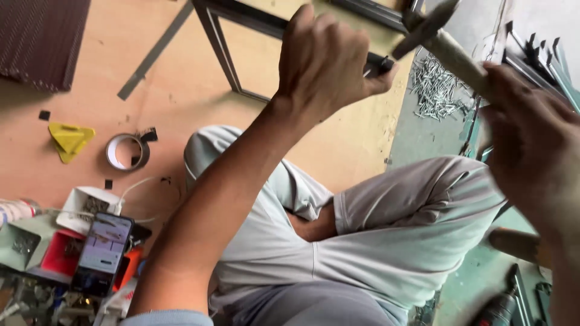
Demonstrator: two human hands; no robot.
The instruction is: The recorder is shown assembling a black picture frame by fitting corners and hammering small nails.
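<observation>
My left hand [323, 63] is closed around the corner of a dark metal frame [225, 51] that lies on a plywood sheet [181, 90]. My right hand [531, 139] grips the pale wooden handle of a hammer [447, 42], whose dark head is raised just above and to the right of the left hand. My crossed legs in grey shorts [386, 235] fill the foreground below both hands.
A pile of silver nails [436, 90] lies right of the frame, with dark metal profiles [538, 54] beyond. On the plywood sit a tape roll [127, 152] and a yellow plastic piece [69, 140]. A phone [103, 252] and small boxes of parts clutter the lower left; a drill [501, 308] lies lower right.
</observation>
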